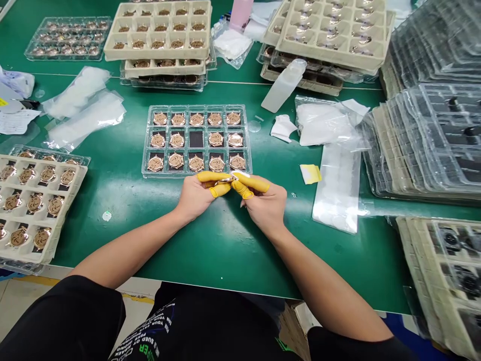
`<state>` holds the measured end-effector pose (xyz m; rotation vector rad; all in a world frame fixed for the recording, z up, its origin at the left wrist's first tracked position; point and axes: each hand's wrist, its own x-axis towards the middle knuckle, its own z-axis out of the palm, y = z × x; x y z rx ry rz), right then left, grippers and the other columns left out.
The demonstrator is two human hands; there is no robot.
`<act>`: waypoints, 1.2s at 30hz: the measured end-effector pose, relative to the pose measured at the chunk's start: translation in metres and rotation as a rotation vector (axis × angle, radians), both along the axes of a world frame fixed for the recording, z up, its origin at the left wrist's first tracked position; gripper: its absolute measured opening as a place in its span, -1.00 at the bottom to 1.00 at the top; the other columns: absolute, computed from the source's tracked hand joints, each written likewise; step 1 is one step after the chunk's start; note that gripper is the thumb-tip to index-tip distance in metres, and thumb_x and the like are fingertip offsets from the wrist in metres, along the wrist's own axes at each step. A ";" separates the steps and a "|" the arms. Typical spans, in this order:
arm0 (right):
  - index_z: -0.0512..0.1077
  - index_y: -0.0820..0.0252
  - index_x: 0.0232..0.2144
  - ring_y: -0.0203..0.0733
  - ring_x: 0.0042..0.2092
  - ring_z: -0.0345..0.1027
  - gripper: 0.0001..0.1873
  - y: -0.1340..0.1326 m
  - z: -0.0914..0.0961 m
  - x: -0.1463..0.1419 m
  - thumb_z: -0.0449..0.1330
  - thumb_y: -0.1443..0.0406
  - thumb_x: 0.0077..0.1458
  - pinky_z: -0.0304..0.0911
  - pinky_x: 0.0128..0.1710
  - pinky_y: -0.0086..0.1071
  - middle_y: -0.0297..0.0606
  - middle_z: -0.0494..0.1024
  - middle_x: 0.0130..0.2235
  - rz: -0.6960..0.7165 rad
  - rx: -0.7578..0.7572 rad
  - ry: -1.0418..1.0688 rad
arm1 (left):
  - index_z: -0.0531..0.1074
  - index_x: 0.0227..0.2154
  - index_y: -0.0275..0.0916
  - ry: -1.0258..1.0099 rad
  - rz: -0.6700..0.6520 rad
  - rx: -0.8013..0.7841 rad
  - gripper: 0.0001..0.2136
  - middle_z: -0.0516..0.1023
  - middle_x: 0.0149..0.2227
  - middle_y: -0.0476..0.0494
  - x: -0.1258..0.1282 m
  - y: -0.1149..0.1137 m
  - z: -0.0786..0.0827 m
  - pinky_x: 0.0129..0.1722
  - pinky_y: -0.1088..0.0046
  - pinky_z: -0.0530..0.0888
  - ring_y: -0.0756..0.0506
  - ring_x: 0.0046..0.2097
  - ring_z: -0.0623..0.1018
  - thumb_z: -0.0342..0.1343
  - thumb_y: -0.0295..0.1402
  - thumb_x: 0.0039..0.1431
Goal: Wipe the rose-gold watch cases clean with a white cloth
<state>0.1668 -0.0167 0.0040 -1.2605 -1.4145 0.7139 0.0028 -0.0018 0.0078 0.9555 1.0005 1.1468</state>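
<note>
In front of me, both hands meet just below the near edge of a clear plastic tray [248, 150]. My left hand [201, 193] pinches a watch case [225, 180], seen nearly edge-on, with yellow finger cots on its fingertips. Close against that case, my right hand [265, 200] also wears yellow finger cots and has its fingers closed on a small white wipe [240, 174]. The fingers hide most of the case and part of the wipe. Rose-gold watch cases [196, 163] lie in the tray's compartments; the middle one of the centre row shows only its dark bottom.
Beige trays of watch parts [158, 32] are stacked at the back, with another tray stack [28, 200] at left. Clear trays [432, 145] pile up at right. A white plastic bottle [284, 85], plastic bags [336, 188] and a yellow-and-white piece [310, 174] lie right of centre.
</note>
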 end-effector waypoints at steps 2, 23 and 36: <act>0.69 0.01 -0.24 -0.19 -0.36 0.58 -0.81 0.000 -0.002 0.000 0.28 0.24 0.12 0.49 -0.40 -0.31 -0.30 0.73 -0.22 -0.008 0.099 -0.086 | 0.69 -0.30 -0.24 0.038 -0.044 0.005 -0.70 0.73 -0.21 -0.15 -0.001 -0.003 0.000 0.02 0.22 0.62 -0.17 -0.13 0.69 0.49 -0.25 -0.14; 0.68 0.07 -0.30 -0.15 -0.23 0.48 -0.71 0.027 0.001 0.055 0.35 0.02 0.09 0.41 -0.17 -0.22 -0.27 0.63 -0.31 -0.292 -0.045 -0.127 | 0.41 -0.17 -0.28 -0.082 -0.134 -0.299 -0.46 0.68 -0.36 -0.12 -0.008 0.010 0.015 -0.21 0.29 0.65 -0.10 -0.32 0.69 0.56 -0.32 -0.20; 0.66 0.13 -0.22 -0.16 -0.23 0.60 -0.67 0.016 -0.007 0.013 0.42 0.07 0.01 0.50 -0.23 -0.27 -0.21 0.73 -0.20 0.128 -0.204 0.151 | 0.44 -0.21 -0.29 -0.084 -0.078 -0.218 -0.41 0.67 -0.33 -0.10 -0.002 0.006 0.008 -0.28 0.36 0.65 -0.07 -0.33 0.67 0.59 -0.29 -0.33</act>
